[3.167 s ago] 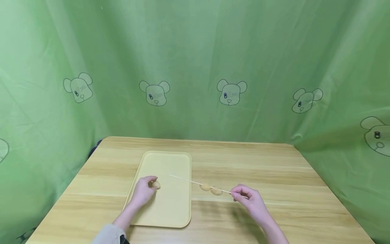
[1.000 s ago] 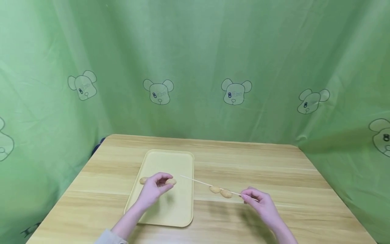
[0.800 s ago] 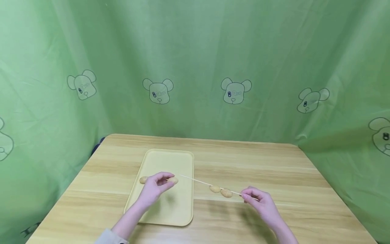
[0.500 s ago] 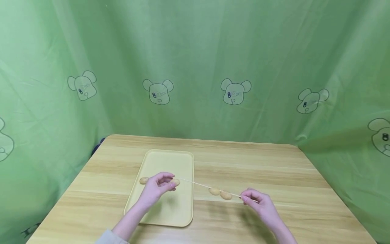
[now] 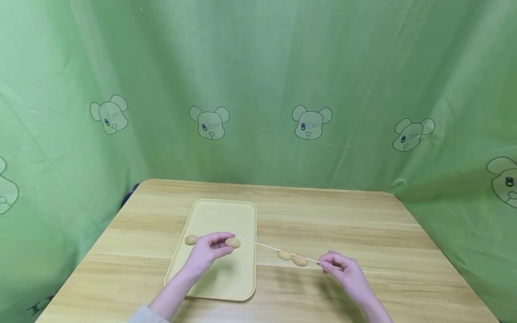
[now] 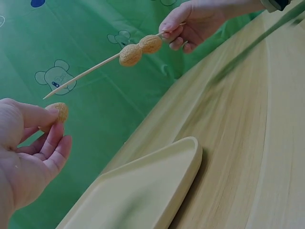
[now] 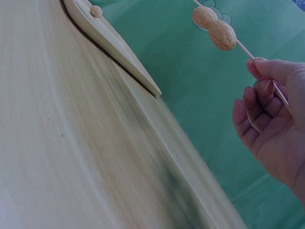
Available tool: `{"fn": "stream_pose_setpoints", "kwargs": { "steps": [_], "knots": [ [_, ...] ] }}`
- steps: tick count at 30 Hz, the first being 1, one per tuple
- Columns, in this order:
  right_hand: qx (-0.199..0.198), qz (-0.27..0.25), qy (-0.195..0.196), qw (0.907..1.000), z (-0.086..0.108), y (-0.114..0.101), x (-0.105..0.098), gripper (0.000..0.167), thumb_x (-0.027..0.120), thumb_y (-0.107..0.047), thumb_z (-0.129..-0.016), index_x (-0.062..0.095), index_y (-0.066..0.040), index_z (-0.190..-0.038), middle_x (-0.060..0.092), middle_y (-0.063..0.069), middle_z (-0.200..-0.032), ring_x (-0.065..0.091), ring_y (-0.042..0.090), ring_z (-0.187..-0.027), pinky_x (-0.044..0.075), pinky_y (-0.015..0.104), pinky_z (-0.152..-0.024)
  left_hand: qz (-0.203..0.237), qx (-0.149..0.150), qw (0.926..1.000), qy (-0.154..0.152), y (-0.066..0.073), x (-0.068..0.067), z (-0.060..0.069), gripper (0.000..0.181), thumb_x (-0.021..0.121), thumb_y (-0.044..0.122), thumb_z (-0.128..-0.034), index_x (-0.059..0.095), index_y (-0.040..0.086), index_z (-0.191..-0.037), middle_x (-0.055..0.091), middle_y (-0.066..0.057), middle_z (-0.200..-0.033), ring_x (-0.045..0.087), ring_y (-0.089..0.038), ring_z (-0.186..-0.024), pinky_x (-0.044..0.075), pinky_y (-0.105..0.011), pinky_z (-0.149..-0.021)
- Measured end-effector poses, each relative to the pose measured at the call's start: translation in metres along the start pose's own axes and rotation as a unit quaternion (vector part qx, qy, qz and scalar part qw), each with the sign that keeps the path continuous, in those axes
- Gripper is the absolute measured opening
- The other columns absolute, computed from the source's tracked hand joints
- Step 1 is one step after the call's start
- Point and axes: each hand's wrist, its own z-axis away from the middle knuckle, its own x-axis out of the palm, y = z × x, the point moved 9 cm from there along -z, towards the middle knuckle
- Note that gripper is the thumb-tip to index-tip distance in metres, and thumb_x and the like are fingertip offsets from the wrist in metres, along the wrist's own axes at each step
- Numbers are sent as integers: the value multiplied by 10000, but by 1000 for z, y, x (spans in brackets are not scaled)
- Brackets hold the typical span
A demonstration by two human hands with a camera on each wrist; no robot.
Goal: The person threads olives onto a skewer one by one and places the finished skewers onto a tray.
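My left hand (image 5: 206, 253) pinches a golden-brown, wrinkled food ball (image 5: 232, 242) between thumb and fingers, above the pale yellow tray (image 5: 226, 287). With thumb and fingertips, my right hand (image 5: 343, 271) grips a thin wooden skewer (image 5: 262, 244) near its right end. Two similar balls are threaded side by side on it, a left one (image 7: 205, 17) and a right one (image 7: 222, 35). The skewer's pointed end reaches left to just beside the held ball; in the left wrist view a small gap parts them. Another loose ball (image 5: 191, 239) lies at the tray's left side.
The tray stands on the left half of a wood-grain table (image 5: 343, 215). A green curtain (image 5: 258, 89) with printed bear heads surrounds the table's back and sides.
My left hand has lifted the ball off the tray and carried it right, to the skewer's tip. My right hand keeps its grip and has dipped slightly; both threaded balls stay in place.
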Motion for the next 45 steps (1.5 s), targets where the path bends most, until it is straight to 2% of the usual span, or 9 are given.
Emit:
{"fn": "stream_pose_setpoints", "kwargs": {
  "steps": [5,11,19,26,31,38,45],
  "knots": [
    [-3,-47,4,10000,1,1,0,68,571,25,-874,636,37,-889,589,-26,-753,555,80,-740,474,193,-710,144,47,9999,-66,-2,2,-1,411,678,34,-806,540,-124,-1160,635,-54,-938,596,-104,-837,520,-227,-778],
    [-59,-91,-22,9999,1,1,1,69,569,32,-873,635,38,-890,589,-32,-763,554,85,-742,477,198,-705,161,118,9998,-72,-2,2,-2,391,655,56,-835,537,-126,-1160,621,-89,-947,596,-107,-790,528,-253,-761],
    [-136,-127,-70,9998,2,1,2,73,564,40,-872,633,35,-893,589,-41,-757,553,90,-732,478,203,-691,124,-43,9999,83,-3,0,-1,397,664,101,-839,543,-122,-1144,653,-143,-988,628,-178,-840,524,-273,-807],
    [-150,-112,-46,9998,2,2,3,72,568,45,-866,635,34,-889,595,-27,-757,553,85,-724,481,204,-685,323,-18,9995,47,-2,0,-1,385,637,91,-860,514,-141,-1142,658,-125,-940,633,-183,-781,532,-290,-796],
    [-179,-122,-71,9997,3,1,4,76,566,49,-865,636,33,-889,594,-18,-755,551,78,-722,480,207,-682,288,-52,9992,256,-4,-4,-1,323,634,96,-865,549,-134,-1075,659,-98,-893,610,-131,-716,541,-281,-761],
    [-302,-150,-193,9992,5,0,6,96,556,65,-865,637,24,-894,591,2,-757,553,116,-713,481,216,-677,129,-232,9977,620,-7,-9,0,271,635,118,-868,587,-102,-1019,659,-75,-834,586,-125,-658,539,-261,-714],
    [-259,-92,-261,9993,4,3,8,91,562,43,-870,640,9,-899,588,27,-754,561,150,-726,481,218,-691,186,-335,9961,796,-8,-11,0,248,639,120,-866,603,-93,-989,662,-78,-802,578,-128,-626,541,-266,-694]
  ]
}}
